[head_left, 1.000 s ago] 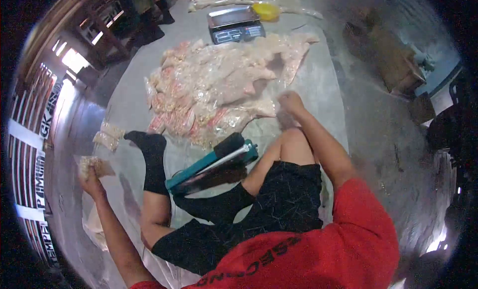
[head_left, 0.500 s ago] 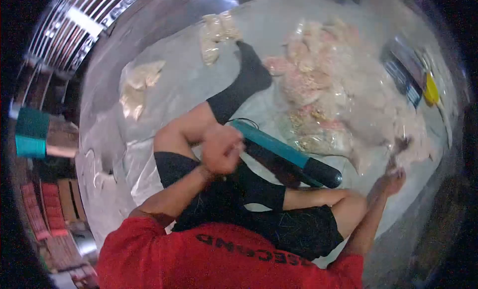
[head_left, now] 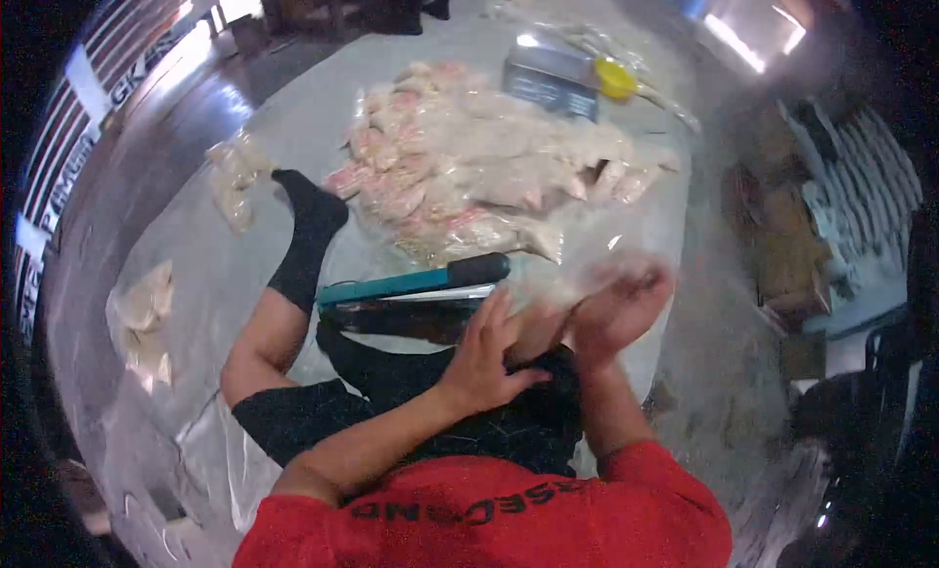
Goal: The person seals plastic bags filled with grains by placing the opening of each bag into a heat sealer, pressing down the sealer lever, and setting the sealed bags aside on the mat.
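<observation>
My left hand is open, thumb and fingers apart, beside the near edge of a long teal-and-black device that looks like a bag sealer. To its right, my right hand is smeared by motion, its fingers curled at a pale, see-through plastic bag. The bag is blurred, and its contents cannot be made out. The sealer lies across in front of my folded legs, its black end towards the hands. Just beyond it is a large heap of filled clear plastic bags, pale with some pink.
A dark flat box and a yellow object lie behind the heap. More filled bags lie at the left and by my foot. Cardboard boxes stand at the right. A pale sheet covers the floor.
The view has swung right. My right hand has come in from the far right side of the heap, bringing the pale bag near the sealer. My left hand has opened from a closed, blurred shape.
</observation>
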